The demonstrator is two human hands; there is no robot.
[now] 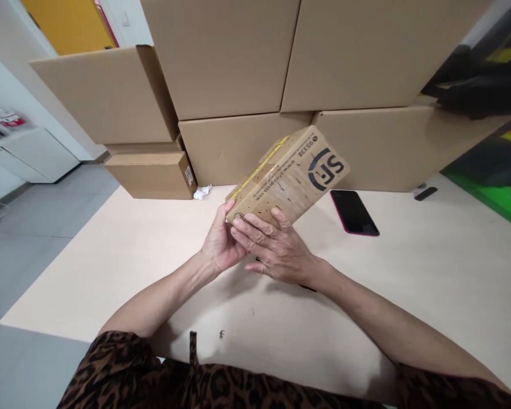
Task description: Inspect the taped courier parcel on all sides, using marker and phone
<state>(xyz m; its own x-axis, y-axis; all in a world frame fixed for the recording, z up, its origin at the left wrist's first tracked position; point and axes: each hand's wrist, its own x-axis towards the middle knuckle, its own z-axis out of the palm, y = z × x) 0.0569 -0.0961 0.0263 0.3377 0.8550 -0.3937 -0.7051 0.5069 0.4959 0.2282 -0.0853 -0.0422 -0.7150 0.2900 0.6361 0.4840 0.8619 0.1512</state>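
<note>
A small cardboard box with dark "SF" print and yellow tape along one edge is held tilted above the table. My left hand grips its lower left end, thumb on the taped edge and the other fingers hidden beneath. My right hand lies against the near printed face, fingers stretched out and the thumb apart from the box. Parts of something thin and dark show on either side of my right hand; whether it is one thing, or touches the hand, I cannot tell.
Large cardboard boxes are stacked along the back of the pale table. A smaller carton and crumpled white paper sit at the back left. To the right lie a phone and a small black object.
</note>
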